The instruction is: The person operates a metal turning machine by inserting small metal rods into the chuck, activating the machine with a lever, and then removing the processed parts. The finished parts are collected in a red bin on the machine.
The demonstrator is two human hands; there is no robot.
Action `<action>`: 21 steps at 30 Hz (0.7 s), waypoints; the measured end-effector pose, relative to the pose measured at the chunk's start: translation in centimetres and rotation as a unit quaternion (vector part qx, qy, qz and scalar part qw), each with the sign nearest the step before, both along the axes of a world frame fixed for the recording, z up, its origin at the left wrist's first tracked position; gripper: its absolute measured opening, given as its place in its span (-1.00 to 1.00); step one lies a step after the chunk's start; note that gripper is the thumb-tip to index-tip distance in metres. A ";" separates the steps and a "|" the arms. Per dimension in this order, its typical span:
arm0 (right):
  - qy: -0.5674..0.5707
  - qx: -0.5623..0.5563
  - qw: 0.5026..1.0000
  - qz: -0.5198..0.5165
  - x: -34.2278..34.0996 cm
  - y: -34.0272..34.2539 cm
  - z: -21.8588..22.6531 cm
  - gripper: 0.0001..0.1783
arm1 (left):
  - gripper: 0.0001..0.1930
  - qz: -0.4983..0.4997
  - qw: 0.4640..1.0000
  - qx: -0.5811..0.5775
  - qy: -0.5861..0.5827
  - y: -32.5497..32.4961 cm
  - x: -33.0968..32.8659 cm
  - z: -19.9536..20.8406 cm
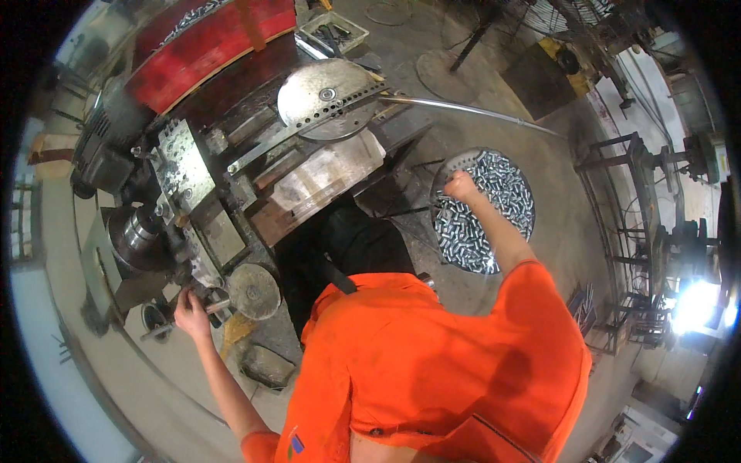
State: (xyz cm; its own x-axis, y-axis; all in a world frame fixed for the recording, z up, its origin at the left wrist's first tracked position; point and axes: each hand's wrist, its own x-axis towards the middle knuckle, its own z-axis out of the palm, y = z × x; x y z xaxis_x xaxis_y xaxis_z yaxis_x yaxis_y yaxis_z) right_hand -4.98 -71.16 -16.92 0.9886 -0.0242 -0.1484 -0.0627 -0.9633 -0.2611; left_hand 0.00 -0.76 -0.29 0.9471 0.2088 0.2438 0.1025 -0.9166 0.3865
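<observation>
My left hand is closed around a metal lever handle at the lower left of the machine. A round metal disc lies just right of that hand. On the other side, my right arm reaches out over a round, shallow basket heaped with small shiny metal sleeves. My right hand is at the basket's upper left part, its fingers curled closed. Whatever they hold, if anything, is hidden.
A large round plate and a perforated bar sit on the machine ahead. A long metal rod sticks out rightward. Behind stands a red bin; a metal rack is at far right. Beside the disc sits a small tray.
</observation>
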 end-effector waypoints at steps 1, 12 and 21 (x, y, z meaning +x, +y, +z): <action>-0.022 -0.013 1.000 0.016 -0.4 0.4 -0.2 -0.83 | -0.77 0.009 1.000 -0.008 0.017 -0.4 0.1 0.3; -0.202 -0.026 0.969 -0.140 1.2 2.5 -3.7 -0.94 | -0.78 0.021 1.000 0.000 0.015 -0.9 -0.4 1.0; 0.038 -0.006 0.977 -0.208 3.2 3.9 0.8 -0.67 | -0.77 0.039 0.999 -0.028 0.020 -0.6 -0.9 0.9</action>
State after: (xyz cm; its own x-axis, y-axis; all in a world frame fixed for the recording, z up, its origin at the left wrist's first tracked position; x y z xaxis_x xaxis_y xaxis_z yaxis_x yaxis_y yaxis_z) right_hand -1.81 -67.24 -16.09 0.8791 -0.4239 -0.2178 -0.4682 -0.8534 -0.2290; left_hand -0.90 -1.35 0.58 0.9360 0.2945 0.1927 0.1889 -0.8824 0.4310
